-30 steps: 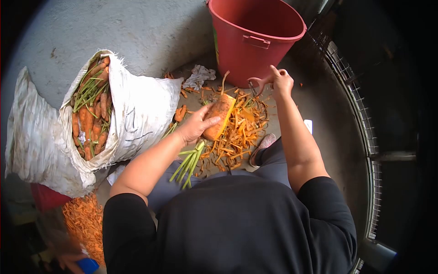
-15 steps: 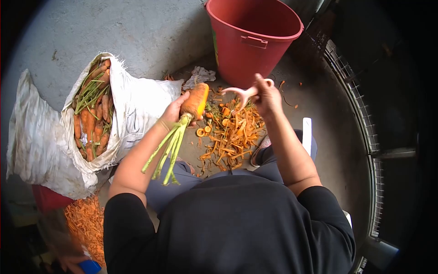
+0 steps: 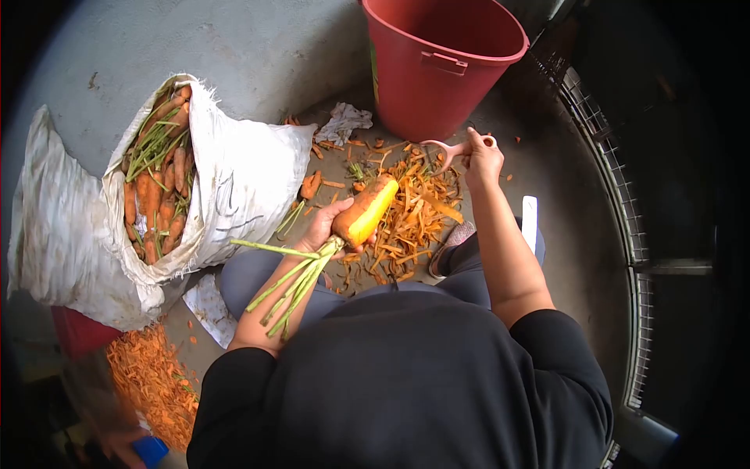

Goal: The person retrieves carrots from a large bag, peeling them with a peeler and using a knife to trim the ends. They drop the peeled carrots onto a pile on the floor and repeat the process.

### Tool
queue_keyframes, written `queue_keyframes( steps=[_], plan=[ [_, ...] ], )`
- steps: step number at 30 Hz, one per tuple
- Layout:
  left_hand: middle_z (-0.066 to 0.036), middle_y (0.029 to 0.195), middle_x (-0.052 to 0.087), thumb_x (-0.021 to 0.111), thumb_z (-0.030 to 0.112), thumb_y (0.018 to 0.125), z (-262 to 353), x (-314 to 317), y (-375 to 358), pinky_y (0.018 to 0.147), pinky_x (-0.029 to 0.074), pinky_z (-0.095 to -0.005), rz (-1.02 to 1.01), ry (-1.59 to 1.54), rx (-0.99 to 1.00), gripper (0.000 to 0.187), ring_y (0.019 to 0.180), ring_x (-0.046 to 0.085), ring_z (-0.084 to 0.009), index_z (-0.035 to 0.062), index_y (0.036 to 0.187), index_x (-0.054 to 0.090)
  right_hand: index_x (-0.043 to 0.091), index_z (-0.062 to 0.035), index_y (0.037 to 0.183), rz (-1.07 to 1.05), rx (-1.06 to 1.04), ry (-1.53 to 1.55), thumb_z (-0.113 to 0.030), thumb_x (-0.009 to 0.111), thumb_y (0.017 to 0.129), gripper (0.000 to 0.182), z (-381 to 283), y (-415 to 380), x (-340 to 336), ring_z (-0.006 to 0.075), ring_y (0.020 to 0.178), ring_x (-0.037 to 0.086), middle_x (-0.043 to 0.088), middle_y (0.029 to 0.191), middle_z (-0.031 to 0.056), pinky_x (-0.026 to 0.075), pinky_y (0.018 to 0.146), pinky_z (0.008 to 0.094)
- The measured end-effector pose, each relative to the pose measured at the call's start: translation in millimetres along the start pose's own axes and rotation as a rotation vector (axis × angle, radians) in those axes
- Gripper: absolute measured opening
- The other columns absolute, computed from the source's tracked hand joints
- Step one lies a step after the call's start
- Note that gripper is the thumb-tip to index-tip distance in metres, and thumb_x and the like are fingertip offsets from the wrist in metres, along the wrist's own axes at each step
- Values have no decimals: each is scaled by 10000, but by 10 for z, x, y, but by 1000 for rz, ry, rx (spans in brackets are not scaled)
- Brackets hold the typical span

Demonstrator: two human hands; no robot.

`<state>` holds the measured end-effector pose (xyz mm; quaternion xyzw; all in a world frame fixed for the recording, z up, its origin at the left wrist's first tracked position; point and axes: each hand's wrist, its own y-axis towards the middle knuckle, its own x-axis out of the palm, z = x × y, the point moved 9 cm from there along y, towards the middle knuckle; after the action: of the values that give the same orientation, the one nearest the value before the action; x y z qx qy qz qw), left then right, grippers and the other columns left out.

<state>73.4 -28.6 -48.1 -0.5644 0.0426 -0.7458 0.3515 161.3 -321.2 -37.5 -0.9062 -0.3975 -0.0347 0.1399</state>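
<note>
My left hand (image 3: 326, 225) is closed around the stem end of a thick carrot (image 3: 366, 209). Bare yellow-orange flesh shows along the carrot's right side, while darker skin covers its left. Long green stalks (image 3: 301, 285) hang from it over my left forearm. A pale pink Y-shaped peeler (image 3: 447, 152) is gripped by its handle in my right hand (image 3: 484, 162), up and to the right of the carrot and apart from it. Below both hands, carrot peelings (image 3: 406, 227) lie heaped on the floor between my feet.
A white sack of carrots (image 3: 160, 195) lies open on the left. The tall red bin (image 3: 445, 78) stands ahead, near a crumpled cloth (image 3: 344, 123). More orange shavings (image 3: 152, 383) are at lower left, close to another person's blurred hand (image 3: 117, 445). A metal grille (image 3: 609, 164) runs along the right.
My left hand and the carrot have moved right and down. More bare flesh shows on the carrot. My right hand, with the peeler, has shifted to the right, away from it.
</note>
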Motion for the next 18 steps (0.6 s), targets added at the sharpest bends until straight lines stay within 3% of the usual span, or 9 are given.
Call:
queue_keyframes(
  steps=[4, 7, 8, 9, 11, 13, 15, 17, 18],
  plan=[
    [-187, 942, 555, 460, 492, 849, -116, -108, 155, 511, 503, -283, -42, -54, -66, 560, 726, 602, -267, 17, 1146, 466, 508, -56, 737, -376, 35, -32, -238, 718, 729, 278, -225, -1066, 764, 74, 433, 442, 504, 565, 10, 337, 379, 221],
    [-154, 887, 585, 440, 452, 861, 3, 38, 139, 469, 489, -280, -76, 283, 154, 502, 724, 603, -260, 4, 1078, 508, 521, -67, 676, -633, 86, -66, -205, 720, 730, 249, 66, -1413, 1005, 72, 440, 450, 518, 572, 0, 349, 380, 227],
    [-174, 854, 589, 404, 414, 878, -150, -17, 180, 433, 540, -307, -108, 11, 5, 494, 652, 623, -244, -11, 1118, 475, 511, -64, 674, -519, 85, -93, -164, 691, 750, 220, 125, -1200, 890, 77, 437, 455, 525, 587, 21, 348, 372, 223],
    [-190, 859, 581, 402, 406, 878, -206, -10, 151, 428, 537, -315, -32, -46, -101, 494, 664, 621, -257, -21, 1119, 468, 501, -61, 673, -406, 83, -120, -123, 662, 770, 198, 184, -867, 745, 82, 434, 460, 532, 602, 41, 348, 364, 218],
    [-206, 918, 550, 372, 413, 878, -222, -136, 158, 455, 508, -319, -71, -31, -98, 531, 726, 591, -273, -33, 1164, 413, 482, -66, 690, -173, -132, -289, -118, 653, 772, 197, 241, -103, 269, 83, 420, 437, 510, 588, 35, 335, 356, 221],
    [-211, 919, 550, 364, 404, 879, -175, -144, 164, 455, 510, -321, -32, -61, -103, 529, 718, 588, -275, -35, 1172, 406, 464, -67, 711, 14, 40, -122, -129, 653, 777, 210, 173, -15, -65, 89, 407, 411, 484, 573, 26, 329, 353, 231],
    [-218, 925, 553, 345, 363, 884, -198, -199, 210, 458, 521, -324, -54, -176, -136, 504, 704, 594, -287, -41, 1179, 401, 489, -61, 718, -112, 29, -66, -170, 678, 755, 222, 90, -297, 176, 85, 418, 426, 495, 582, 27, 325, 361, 221],
    [-217, 929, 559, 336, 345, 891, -182, -233, 267, 450, 519, -327, -59, -146, -129, 485, 690, 597, -292, -36, 1185, 403, 501, -51, 742, -295, 74, -38, -208, 685, 754, 243, -14, -884, 608, 87, 426, 448, 508, 582, 27, 330, 364, 211],
    [-213, 929, 563, 337, 333, 894, -134, -329, 298, 442, 511, -327, -37, -2, -28, 472, 685, 594, -291, -30, 1187, 406, 508, -48, 732, -411, 119, -82, -206, 684, 758, 237, 85, -1141, 785, 88, 424, 454, 518, 578, 25, 333, 359, 210]
  ],
)
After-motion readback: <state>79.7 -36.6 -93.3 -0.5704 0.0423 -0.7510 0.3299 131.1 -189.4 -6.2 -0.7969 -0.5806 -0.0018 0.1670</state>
